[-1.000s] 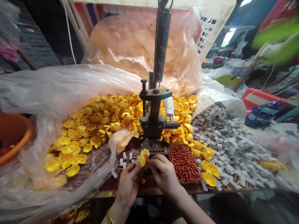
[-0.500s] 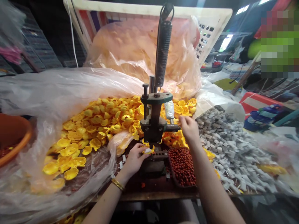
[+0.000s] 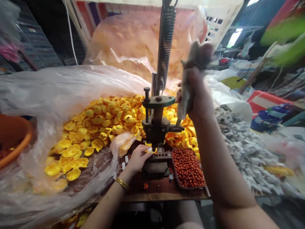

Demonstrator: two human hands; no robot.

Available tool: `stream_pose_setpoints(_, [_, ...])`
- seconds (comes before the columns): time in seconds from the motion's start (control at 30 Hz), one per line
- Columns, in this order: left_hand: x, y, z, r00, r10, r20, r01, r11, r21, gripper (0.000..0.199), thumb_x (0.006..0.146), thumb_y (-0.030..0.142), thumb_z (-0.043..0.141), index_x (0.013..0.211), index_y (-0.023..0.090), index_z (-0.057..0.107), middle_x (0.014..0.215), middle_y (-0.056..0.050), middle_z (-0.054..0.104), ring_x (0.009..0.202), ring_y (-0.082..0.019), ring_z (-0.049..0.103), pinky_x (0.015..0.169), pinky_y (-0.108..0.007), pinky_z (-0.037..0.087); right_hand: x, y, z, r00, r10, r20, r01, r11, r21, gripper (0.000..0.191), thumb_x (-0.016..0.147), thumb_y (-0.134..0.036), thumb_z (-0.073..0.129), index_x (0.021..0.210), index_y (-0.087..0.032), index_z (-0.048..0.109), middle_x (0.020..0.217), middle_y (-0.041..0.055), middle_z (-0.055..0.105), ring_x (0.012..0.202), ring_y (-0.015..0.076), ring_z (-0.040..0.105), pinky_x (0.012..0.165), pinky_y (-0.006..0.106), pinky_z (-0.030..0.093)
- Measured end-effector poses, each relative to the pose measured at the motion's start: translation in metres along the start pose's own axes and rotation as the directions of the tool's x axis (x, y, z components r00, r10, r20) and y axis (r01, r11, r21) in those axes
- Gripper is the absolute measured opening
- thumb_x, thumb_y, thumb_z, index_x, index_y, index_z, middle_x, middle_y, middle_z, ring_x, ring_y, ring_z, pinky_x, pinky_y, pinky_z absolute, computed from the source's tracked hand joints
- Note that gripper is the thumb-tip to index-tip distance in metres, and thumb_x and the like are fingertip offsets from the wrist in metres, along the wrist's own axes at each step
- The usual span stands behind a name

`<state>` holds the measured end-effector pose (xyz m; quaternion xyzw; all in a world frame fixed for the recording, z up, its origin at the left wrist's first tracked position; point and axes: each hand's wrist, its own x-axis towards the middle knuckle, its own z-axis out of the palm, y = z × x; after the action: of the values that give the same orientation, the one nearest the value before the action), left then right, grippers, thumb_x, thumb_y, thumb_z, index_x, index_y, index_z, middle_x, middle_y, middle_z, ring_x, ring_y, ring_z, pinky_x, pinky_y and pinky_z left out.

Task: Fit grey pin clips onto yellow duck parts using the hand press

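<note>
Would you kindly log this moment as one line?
left hand: holds yellow piece at press; right hand: grips wrapped lever

My bare left hand has slim fingers and a short thumb, uncovered right to the tips. Around its wrist I wear a narrow, shiny, gold-coloured bracelet, rounded and fitted fairly close, its surface detail too small to make out. Above it, my bare left forearm widens evenly and is smooth. My bare right hand is blurred, so its nails and finer outline escape me. My bare right forearm is smooth too, thickening towards the elbow.
</note>
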<state>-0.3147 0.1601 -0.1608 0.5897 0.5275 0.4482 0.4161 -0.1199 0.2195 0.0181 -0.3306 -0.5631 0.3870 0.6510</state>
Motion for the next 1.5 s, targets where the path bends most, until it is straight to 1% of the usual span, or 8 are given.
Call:
stream_pose_setpoints(0.27, [-0.077, 0.018, -0.120, 0.993, -0.029, -0.118, 0.065, 0.946, 0.317, 0.027, 0.065, 0.051, 0.071, 0.062, 0.024, 0.071, 0.093, -0.012, 0.069, 0.092, -0.032, 0.061, 0.087, -0.046, 0.048, 0.009, 0.054, -0.091, 0.940, 0.341, 0.007, -0.303, 0.843, -0.445, 0.041, 0.081, -0.053, 0.058, 0.092, -0.014, 0.067, 0.083, 0.0085, 0.069, 0.074, 0.0175, 0.064, 0.066, 0.029, 0.050])
stream_pose_setpoints(0.37, [-0.093, 0.025, -0.181, 0.950, 0.193, -0.245, 0.009, 0.769, 0.639, 0.039, 0.064, 0.064, 0.063, 0.066, 0.026, 0.069, 0.095, -0.014, 0.067, 0.094, -0.037, 0.059, 0.092, -0.058, 0.042, -0.026, 0.075, -0.160, 0.963, 0.138, -0.232, -0.270, 0.446, -0.854, 0.028, 0.074, -0.041, 0.063, 0.078, -0.015, 0.072, 0.075, 0.0099, 0.071, 0.070, 0.0216, 0.063, 0.064, 0.031, 0.046])
stream_pose_setpoints(0.57, [0.021, 0.024, -0.141, 0.940, 0.104, -0.324, 0.147, 0.736, 0.661, 0.046, 0.076, 0.040, 0.053, 0.115, 0.017, 0.060, 0.110, -0.017, 0.056, 0.094, -0.032, 0.062, 0.091, -0.050, 0.047, -0.037, 0.131, -0.163, 0.923, 0.276, -0.267, -0.224, -0.177, -0.958, 0.020, 0.070, -0.018, 0.058, 0.080, -0.014, 0.075, 0.087, 0.0161, 0.071, 0.079, 0.0253, 0.064, 0.064, 0.030, 0.042])
stream_pose_setpoints(0.77, [0.036, 0.004, -0.117, 0.853, 0.249, -0.459, 0.136, 0.743, 0.655, 0.024, 0.077, 0.024, 0.053, 0.099, 0.017, 0.059, 0.103, -0.012, 0.057, 0.100, -0.029, 0.059, 0.092, -0.042, 0.045, -0.059, 0.116, -0.165, 0.960, 0.135, -0.246, -0.244, -0.028, -0.969, 0.020, 0.079, -0.026, 0.057, 0.085, -0.013, 0.071, 0.088, 0.0157, 0.069, 0.081, 0.0255, 0.064, 0.070, 0.032, 0.045])
stream_pose_setpoints(0.9, [-0.022, 0.001, -0.094, 0.850, 0.146, -0.507, 0.011, 0.956, 0.294, 0.028, 0.073, 0.031, 0.066, 0.096, 0.021, 0.053, 0.092, -0.005, 0.061, 0.083, -0.022, 0.061, 0.078, -0.033, 0.050, -0.099, 0.077, -0.140, 0.948, 0.035, -0.317, -0.280, 0.568, -0.774, 0.030, 0.073, -0.038, 0.067, 0.094, -0.016, 0.067, 0.072, 0.0056, 0.066, 0.062, 0.0195, 0.061, 0.060, 0.030, 0.047])
stream_pose_setpoints(1.03, [-0.063, 0.006, -0.052, 0.951, 0.020, -0.307, -0.064, 0.989, -0.132, 0.029, 0.065, 0.025, 0.075, 0.082, 0.021, 0.051, 0.085, -0.002, 0.058, 0.079, -0.018, 0.059, 0.076, -0.027, 0.047, -0.145, 0.058, -0.059, 0.984, 0.130, 0.124, -0.060, 0.886, -0.459, 0.011, 0.077, -0.026, 0.066, 0.086, -0.020, 0.068, 0.083, 0.0045, 0.065, 0.076, 0.0175, 0.063, 0.068, 0.029, 0.051])
stream_pose_setpoints(1.27, [-0.075, 0.033, -0.046, 0.930, 0.216, 0.299, -0.236, 0.971, 0.034, 0.024, 0.059, 0.001, 0.047, 0.066, 0.020, 0.034, 0.077, 0.001, 0.043, 0.072, -0.013, 0.042, 0.066, -0.025, 0.033, -0.188, 0.084, 0.009, 0.829, -0.126, 0.546, 0.385, 0.835, -0.392, 0.023, 0.085, -0.006, 0.049, 0.091, -0.020, 0.066, 0.096, 0.0072, 0.062, 0.087, 0.0155, 0.058, 0.073, 0.026, 0.050])
stream_pose_setpoints(1.5, [-0.069, 0.032, -0.045, 0.926, 0.122, 0.357, -0.036, 0.970, -0.239, 0.024, 0.053, 0.006, 0.049, 0.068, 0.020, 0.037, 0.074, 0.002, 0.042, 0.068, -0.012, 0.037, 0.060, -0.024, 0.029, -0.200, 0.084, 0.003, 0.723, -0.049, 0.689, 0.384, 0.858, -0.341, 0.020, 0.091, -0.018, 0.053, 0.102, -0.026, 0.066, 0.101, 0.0061, 0.065, 0.088, 0.0164, 0.056, 0.079, 0.029, 0.049])
